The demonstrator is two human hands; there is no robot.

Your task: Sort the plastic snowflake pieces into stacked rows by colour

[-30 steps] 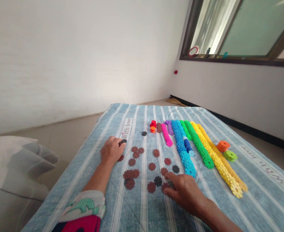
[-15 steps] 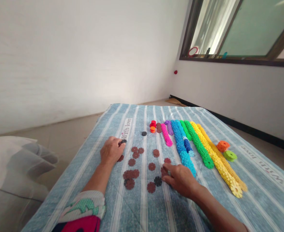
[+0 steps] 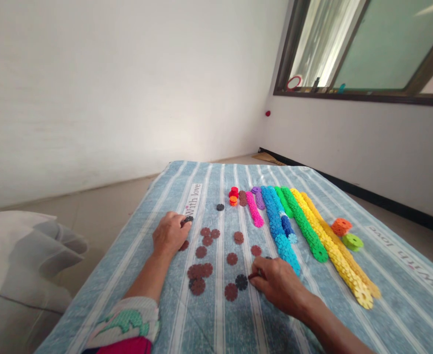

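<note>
Between the hands (image 3: 169, 233), loose brown discs (image 3: 232, 258) on striped cloth (image 3: 201, 324).

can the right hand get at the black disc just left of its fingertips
Probably yes: the black disc lies uncovered just beside the right hand. That hand seems to be pinching a brown disc, though, which may hamper a grip.

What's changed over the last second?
The right hand shifted slightly forward and now pinches a brown disc; one that lay flat by its fingertips is gone from there. The left hand stayed put, holding a black disc. The coloured rows haven't moved.
</note>
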